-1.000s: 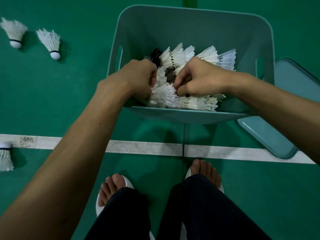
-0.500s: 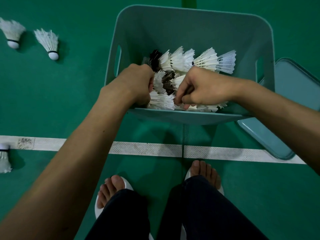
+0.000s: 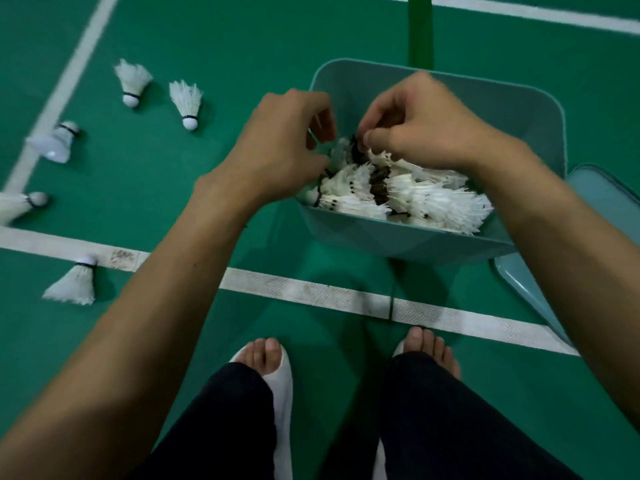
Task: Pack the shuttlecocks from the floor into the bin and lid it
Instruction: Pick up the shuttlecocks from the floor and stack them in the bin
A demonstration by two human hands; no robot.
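Note:
A teal bin (image 3: 519, 109) stands on the green floor and holds a heap of white shuttlecocks (image 3: 426, 199) with a few dark ones among them. Both hands hover over the bin's left half. My left hand (image 3: 280, 147) is above the left rim, its fingers loosely curled with nothing seen in them. My right hand (image 3: 426, 133) pinches thumb against fingertips on a shuttlecock at the top of the heap. The teal lid (image 3: 602, 199) lies flat on the floor, right of the bin. Loose shuttlecocks lie on the floor to the left: (image 3: 131, 81), (image 3: 187, 102), (image 3: 57, 142).
Two more shuttlecocks lie at the far left (image 3: 17, 206) and on the white court line (image 3: 74, 282). My feet in white slippers (image 3: 277, 372) stand just behind the line. A green post (image 3: 419, 29) rises behind the bin.
Both hands have risen out of the heap toward the bin's top. The view has swung left, bringing more floor shuttlecocks into sight.

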